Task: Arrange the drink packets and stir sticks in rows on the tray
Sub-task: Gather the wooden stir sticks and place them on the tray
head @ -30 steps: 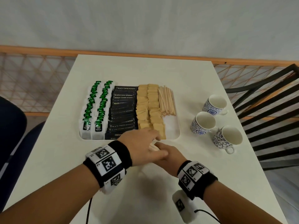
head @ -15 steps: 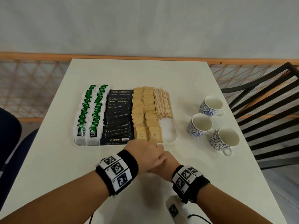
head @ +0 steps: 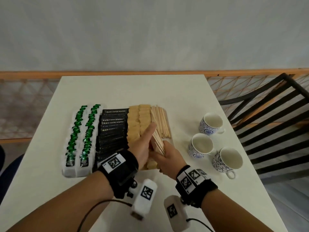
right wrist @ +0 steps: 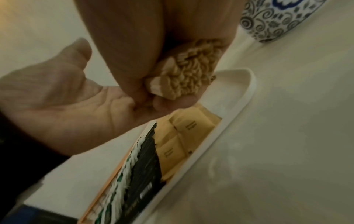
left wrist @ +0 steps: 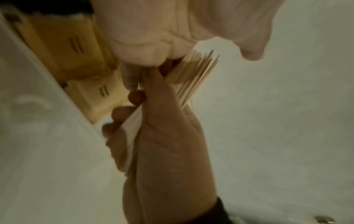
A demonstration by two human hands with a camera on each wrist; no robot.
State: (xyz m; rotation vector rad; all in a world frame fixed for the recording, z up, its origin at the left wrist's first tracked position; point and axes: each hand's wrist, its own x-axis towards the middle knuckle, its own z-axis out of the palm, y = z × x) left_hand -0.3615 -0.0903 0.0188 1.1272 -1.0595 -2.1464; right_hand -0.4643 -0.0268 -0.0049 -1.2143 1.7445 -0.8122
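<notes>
Now the right hand (head: 168,159) gripped a bundle of stir sticks (head: 158,144) over the tray's (right wrist: 247,94) near corner, sticks pointing away, left hand (head: 144,144) flat against them, fingers straight.

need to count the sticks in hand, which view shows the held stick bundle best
The right wrist view: it looks straight at the cut ends of the held stick bundle, each end separate, in the right hand. The head view shows only its fanned length between both hands. The left wrist view shows blurred edges.
</notes>
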